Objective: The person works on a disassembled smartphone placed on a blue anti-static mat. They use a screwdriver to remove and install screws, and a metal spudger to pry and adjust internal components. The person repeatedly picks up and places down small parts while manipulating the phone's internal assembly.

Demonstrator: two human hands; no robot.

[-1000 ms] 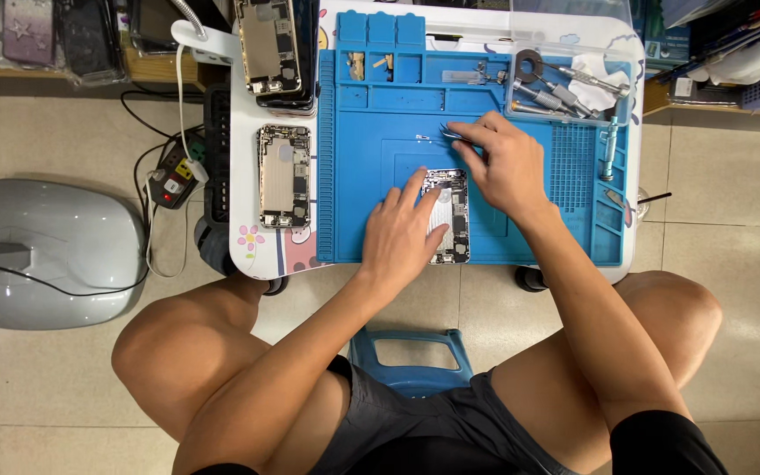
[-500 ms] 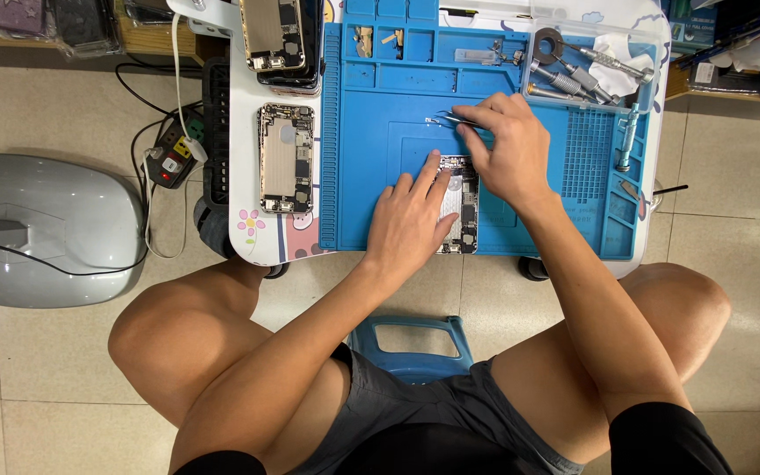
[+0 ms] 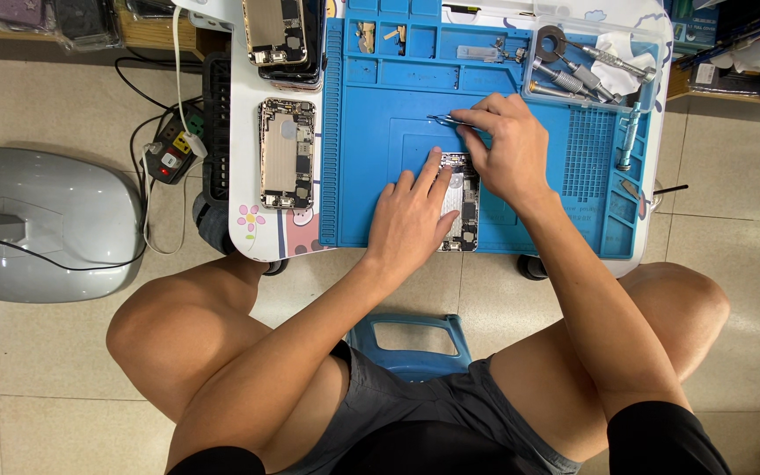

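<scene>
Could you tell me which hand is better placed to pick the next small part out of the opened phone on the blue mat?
Right, probably: the right hand already grips the tweezers, while the left hand lies flat on the opened phone, steadying it.

The right hand point(image 3: 505, 145), gripping tweezers point(image 3: 447, 120), drew back from the mat's middle so the tips came nearer the opened phone point(image 3: 461, 202). The left hand point(image 3: 412, 215) slid slightly down along that phone, fingers spread flatter over it.
</scene>
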